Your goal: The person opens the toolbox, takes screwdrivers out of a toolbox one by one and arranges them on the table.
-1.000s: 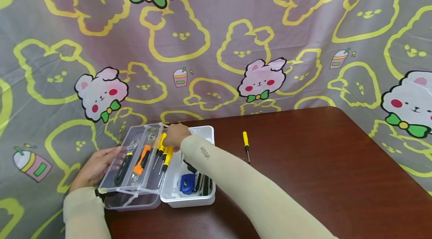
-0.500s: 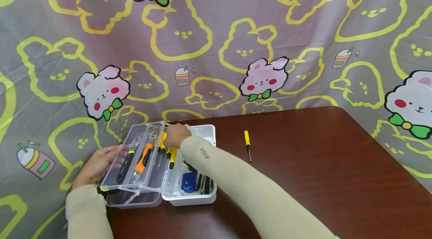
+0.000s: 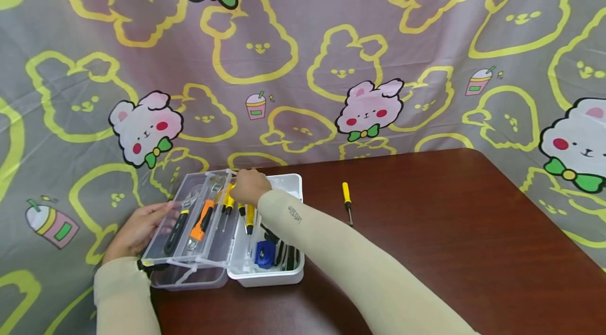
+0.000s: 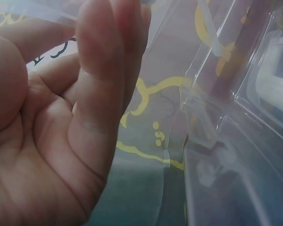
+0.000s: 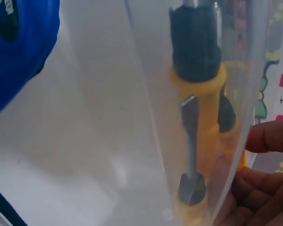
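Observation:
My left hand (image 3: 142,227) holds the left edge of a clear toolbox tray (image 3: 222,253), thumb at the edge, fingers seen through the plastic. In the left wrist view, that hand (image 4: 89,108) fills the left side. My right hand (image 3: 251,186) is at the tray's far right end, gripping among yellow-handled screwdrivers. One screwdriver (image 3: 250,219) hangs over the white box (image 3: 267,281). In the right wrist view, the right thumb and fingers (image 5: 269,141) pinch yellow at the tray wall; a large screwdriver (image 5: 198,47) shows through translucent plastic. The gripped end is mostly hidden.
The tray holds a black-handled adjustable wrench (image 3: 176,232) and an orange-and-black tool (image 3: 202,219). A blue tape measure (image 3: 265,254) lies in the white box. Another yellow screwdriver (image 3: 347,195) lies on the brown table (image 3: 426,230). A patterned curtain (image 3: 303,61) hangs behind.
The rightmost screwdriver has shifted right, from the tray to over the white box, as my right hand moved slightly right. My left hand keeps its hold on the tray.

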Available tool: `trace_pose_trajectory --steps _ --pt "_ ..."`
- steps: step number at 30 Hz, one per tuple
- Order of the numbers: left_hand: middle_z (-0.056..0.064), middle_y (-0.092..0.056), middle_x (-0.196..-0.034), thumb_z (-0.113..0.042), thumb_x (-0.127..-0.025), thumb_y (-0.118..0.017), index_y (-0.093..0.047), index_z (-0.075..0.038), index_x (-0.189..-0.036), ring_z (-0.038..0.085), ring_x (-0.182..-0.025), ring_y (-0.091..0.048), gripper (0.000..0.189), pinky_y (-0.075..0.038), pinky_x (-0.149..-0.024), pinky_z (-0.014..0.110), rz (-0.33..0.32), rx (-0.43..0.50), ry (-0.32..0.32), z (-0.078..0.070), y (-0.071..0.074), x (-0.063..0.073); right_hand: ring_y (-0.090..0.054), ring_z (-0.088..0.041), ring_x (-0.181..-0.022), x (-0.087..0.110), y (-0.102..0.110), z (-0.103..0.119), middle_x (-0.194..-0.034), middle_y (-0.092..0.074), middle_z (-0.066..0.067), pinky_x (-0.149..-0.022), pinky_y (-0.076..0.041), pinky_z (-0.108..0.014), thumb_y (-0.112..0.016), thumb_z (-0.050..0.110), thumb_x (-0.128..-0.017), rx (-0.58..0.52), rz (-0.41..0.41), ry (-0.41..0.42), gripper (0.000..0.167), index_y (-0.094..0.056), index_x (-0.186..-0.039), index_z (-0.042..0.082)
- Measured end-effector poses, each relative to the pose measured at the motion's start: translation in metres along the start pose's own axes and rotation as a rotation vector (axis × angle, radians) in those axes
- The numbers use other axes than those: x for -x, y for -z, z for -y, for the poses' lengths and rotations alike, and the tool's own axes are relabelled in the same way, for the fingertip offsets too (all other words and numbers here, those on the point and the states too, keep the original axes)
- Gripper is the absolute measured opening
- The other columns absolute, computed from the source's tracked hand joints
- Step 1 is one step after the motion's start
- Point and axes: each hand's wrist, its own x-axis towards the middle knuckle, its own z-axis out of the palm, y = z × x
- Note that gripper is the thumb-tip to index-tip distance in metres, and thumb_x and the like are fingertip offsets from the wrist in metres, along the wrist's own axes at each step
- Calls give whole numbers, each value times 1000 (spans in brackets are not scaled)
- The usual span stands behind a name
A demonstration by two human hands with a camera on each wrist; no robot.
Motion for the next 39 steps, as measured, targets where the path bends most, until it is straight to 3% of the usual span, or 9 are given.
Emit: trace_pose_trajectory --steps 3,8,11,14,18,20,24,29,39 --pt "-5 -65 -97 -43 -98 -54 -52 7 -134 11 -85 -64 61 -55 -72 31 2 -5 -6 1 1 0 -39 -14 -46 2 3 -2 -62 -43 1 -42 -35 -27 -63 20 -87 -67 -25 5 23 -51 -68 15" --pt "-4 -65 -96 -41 -99 -54 -53 8 -133 11 -85 -64 60 -55 -72 31 9 -2 -22 3 1 0 -32 -11 -37 4 4 -6 -56 -41 2 -37 -31 -25 -62 16 -90 -209 -16 -10 5 -62 -89 11" --pt "-4 -65 -96 -41 -100 -54 -56 5 -131 12 -85 -64 55 -56 -72 31 11 6 -28 4 1 0 -37 -11 -38 6 5 -7 -61 -52 1 -38 -35 -25 -63 20 -92 -305 -20 -27 26 -65 -117 12" --pt "-4 -66 -96 -41 -99 -54 -57 3 -131 12 -85 -64 54 -56 -73 31 13 15 -27 4 1 0 -52 -12 -46 8 5 -9 -85 -65 -2 -45 -45 -25 -65 21 -93 -419 -37 -21 41 -60 -132 12" --pt "-4 -65 -97 -41 -99 -54 -54 6 -133 12 -86 -64 58 -55 -73 31 15 10 -26 4 1 0 -64 -14 -62 9 7 -11 -117 -64 -8 -56 -53 -26 -66 20 -93 -540 -46 12 43 -58 -134 9" --pt "-4 -65 -97 -42 -99 -54 -52 7 -134 12 -86 -64 60 -55 -73 31 14 4 -27 4 1 -1 -65 -16 -67 9 8 -12 -122 -61 -9 -58 -54 -26 -67 19 -93 -591 -47 9 45 -56 -135 8" --pt "-3 -65 -98 -42 -99 -54 -52 7 -134 12 -86 -64 60 -55 -74 31 13 -3 -29 3 1 -2 -67 -22 -75 8 9 -15 -110 -63 -8 -60 -56 -29 -70 16 -91 -726 -42 -22 45 -54 -132 4" --pt "-4 -65 -97 -41 -99 -54 -54 6 -133 11 -85 -64 58 -55 -73 31 12 6 -32 2 1 -1 -67 -28 -79 5 11 -16 -93 -62 -7 -64 -57 -35 -68 10 -92 -885 -15 -43 31 -57 -118 -2" --pt "-3 -65 -95 -42 -99 -54 -50 9 -134 11 -85 -64 62 -56 -73 31 2 7 -26 -1 -1 2 -65 -23 -77 6 21 -18 -98 -62 -7 -68 -57 -38 -65 10 -94 -892 -9 -19 27 -60 -117 -3"
